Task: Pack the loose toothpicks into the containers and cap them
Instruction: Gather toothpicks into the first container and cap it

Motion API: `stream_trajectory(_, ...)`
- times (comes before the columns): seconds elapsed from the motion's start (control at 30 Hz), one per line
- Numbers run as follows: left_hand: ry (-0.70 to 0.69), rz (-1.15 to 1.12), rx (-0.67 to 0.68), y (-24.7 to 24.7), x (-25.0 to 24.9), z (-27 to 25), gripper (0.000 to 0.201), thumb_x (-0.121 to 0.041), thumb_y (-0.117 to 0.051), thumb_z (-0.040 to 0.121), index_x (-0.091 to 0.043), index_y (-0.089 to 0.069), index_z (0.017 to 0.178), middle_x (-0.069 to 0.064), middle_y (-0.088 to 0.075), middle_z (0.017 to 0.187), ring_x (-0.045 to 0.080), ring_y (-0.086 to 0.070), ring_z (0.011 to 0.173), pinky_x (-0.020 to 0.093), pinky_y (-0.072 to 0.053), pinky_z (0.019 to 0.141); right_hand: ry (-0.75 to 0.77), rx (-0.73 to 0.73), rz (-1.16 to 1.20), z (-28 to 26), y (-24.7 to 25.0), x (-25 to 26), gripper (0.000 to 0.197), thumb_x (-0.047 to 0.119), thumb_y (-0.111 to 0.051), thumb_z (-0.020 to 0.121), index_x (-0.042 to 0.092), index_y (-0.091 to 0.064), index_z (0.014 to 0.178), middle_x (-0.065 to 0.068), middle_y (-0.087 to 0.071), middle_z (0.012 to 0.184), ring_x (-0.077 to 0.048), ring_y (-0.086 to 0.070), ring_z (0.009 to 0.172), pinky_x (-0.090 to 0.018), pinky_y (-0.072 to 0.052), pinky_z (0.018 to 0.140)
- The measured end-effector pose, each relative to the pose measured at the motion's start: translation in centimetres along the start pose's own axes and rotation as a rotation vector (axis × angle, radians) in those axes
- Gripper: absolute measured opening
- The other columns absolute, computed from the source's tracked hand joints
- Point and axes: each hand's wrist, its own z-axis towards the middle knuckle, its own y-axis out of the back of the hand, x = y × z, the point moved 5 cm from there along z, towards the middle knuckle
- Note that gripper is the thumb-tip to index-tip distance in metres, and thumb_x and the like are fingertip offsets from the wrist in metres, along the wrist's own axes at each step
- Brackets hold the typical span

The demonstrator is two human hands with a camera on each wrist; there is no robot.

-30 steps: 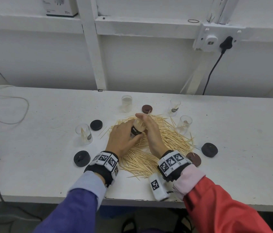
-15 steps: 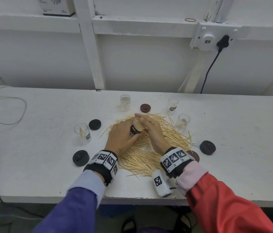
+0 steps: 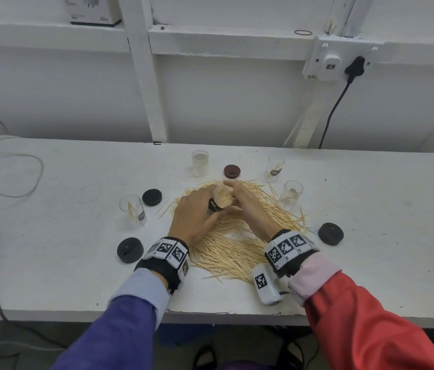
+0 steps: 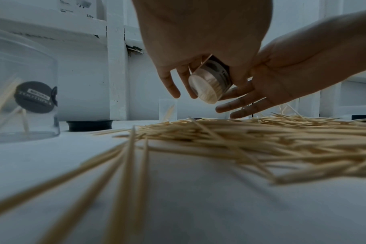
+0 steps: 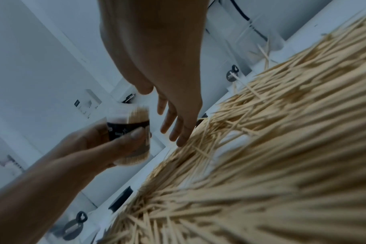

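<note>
nearest you lies the pile of toothpicks (image 3: 237,236), spread loose on the white table (image 3: 63,263). just above the pile's far half, your left hand (image 3: 194,217) has its fingers and thumb wrapped round a clear jar (image 3: 220,200) that looks packed full of picks, tipped over toward your right hand (image 3: 248,206). that hand's fingers are straight and spread beside the jar's mouth, gripping nothing; whether they touch the rim i can't tell. the jar has no cap on, so if you tilt it further the packed picks could slide out onto the pile. the nearest caps, a black cap (image 3: 129,250) left of the pile and another black cap (image 3: 330,233) right of it, sit clear of both hands. beyond the pile, a brown cap (image 3: 232,171) and an empty jar (image 3: 200,162) stand near the wall.
</note>
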Motion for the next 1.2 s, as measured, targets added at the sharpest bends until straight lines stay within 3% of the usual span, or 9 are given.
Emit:
stream_trajectory(0.1,0.002,0.034,-0.006,-0.1,0.3,0.0,0.052,-0.043,-0.061,0.089,-0.023,-0.046,0.135,-0.004,-0.059,0.123,0.018,-0.052,0.110,0.036,-0.039,0.092,0.037,0.045,-0.019,-0.2,0.7,1.2,0.044,0.044,-0.053,0.096,0.025,-0.051,0.136,0.001,-0.060,0.124,-0.015,-0.059,0.112,-0.029,-0.053,0.083)
stream_trajectory(0.23,-0.002,0.049,-0.004,-0.2,0.5,0.0,0.060,-0.040,-0.063,0.089,-0.018,-0.042,0.141,0.001,-0.055,0.131,0.021,-0.050,0.118,0.037,-0.039,0.099,0.106,0.134,-0.169,-0.3,0.9,2.1,0.048,0.017,-0.080,0.077,0.021,-0.062,0.122,-0.007,-0.060,0.120,-0.018,-0.064,0.094,-0.028,-0.056,0.071)
stream_trajectory(0.37,-0.039,0.068,-0.023,-0.2,0.5,0.1,0.072,-0.039,-0.067,0.087,-0.014,-0.033,0.146,0.005,-0.047,0.141,0.021,-0.043,0.129,0.039,-0.037,0.106,0.115,-0.033,-0.244,0.0,2.2,2.2,0.052,0.011,-0.083,0.072,0.018,-0.062,0.119,-0.004,-0.063,0.114,-0.025,-0.064,0.098,-0.033,-0.056,0.078)
stream_trajectory(0.57,-0.095,0.135,-0.002,-0.6,0.4,0.4,0.057,-0.036,-0.064,0.088,-0.016,-0.044,0.138,0.002,-0.052,0.136,0.021,-0.045,0.127,0.039,-0.033,0.105,0.093,0.149,-0.227,-0.5,1.7,2.3,0.053,0.002,-0.080,0.074,0.013,-0.059,0.121,-0.006,-0.062,0.119,-0.017,-0.064,0.086,-0.027,-0.057,0.076)
stream_trajectory(0.73,-0.073,0.142,0.024,-0.9,0.6,0.3,0.057,-0.037,-0.064,0.088,-0.018,-0.046,0.138,-0.001,-0.056,0.132,0.020,-0.048,0.122,0.039,-0.027,0.107,0.060,0.155,-0.269,-0.2,3.0,2.4,0.049,0.024,-0.076,0.083,0.020,-0.056,0.127,-0.001,-0.063,0.120,-0.014,-0.067,0.099,-0.031,-0.058,0.075)
stream_trajectory(0.83,-0.060,0.157,0.042,-1.0,0.7,0.3,0.059,-0.041,-0.063,0.089,-0.019,-0.043,0.140,-0.002,-0.054,0.134,0.019,-0.046,0.124,0.038,-0.025,0.108,0.085,-0.009,-0.601,0.3,5.4,2.8,0.045,0.026,-0.076,0.083,0.023,-0.058,0.123,-0.002,-0.061,0.122,-0.017,-0.061,0.102,-0.032,-0.053,0.082)
stream_trajectory(0.97,-0.049,0.162,0.060,-1.0,0.7,0.3,0.061,-0.044,-0.062,0.089,-0.019,-0.042,0.142,-0.002,-0.054,0.135,0.019,-0.045,0.125,0.036,-0.023,0.109,-0.076,0.136,-1.187,0.3,6.3,0.6,0.065,0.030,-0.075,0.081,0.027,-0.044,0.138,-0.004,-0.046,0.138,-0.023,-0.046,0.124,-0.041,-0.044,0.100)
stream_trajectory(1.03,-0.044,0.164,0.065,-1.1,0.8,0.3,0.062,-0.046,-0.061,0.089,-0.019,-0.041,0.142,-0.002,-0.054,0.135,0.019,-0.045,0.125,0.036,-0.023,0.108,-0.133,0.172,-1.230,0.0,6.3,-0.6,0.072,0.030,-0.077,0.079,0.027,-0.039,0.141,-0.006,-0.044,0.138,-0.025,-0.045,0.123,-0.039,-0.045,0.097)
stream_trajectory(1.2,-0.030,0.160,0.083,-1.1,0.8,0.3,0.063,-0.048,-0.060,0.089,-0.020,-0.041,0.142,-0.002,-0.054,0.133,0.019,-0.044,0.125,0.037,-0.024,0.109,0.023,0.137,-1.156,-0.1,5.8,-0.8,0.072,0.014,-0.076,0.077,0.024,-0.041,0.140,-0.006,-0.051,0.133,-0.022,-0.048,0.118,-0.036,-0.045,0.091)
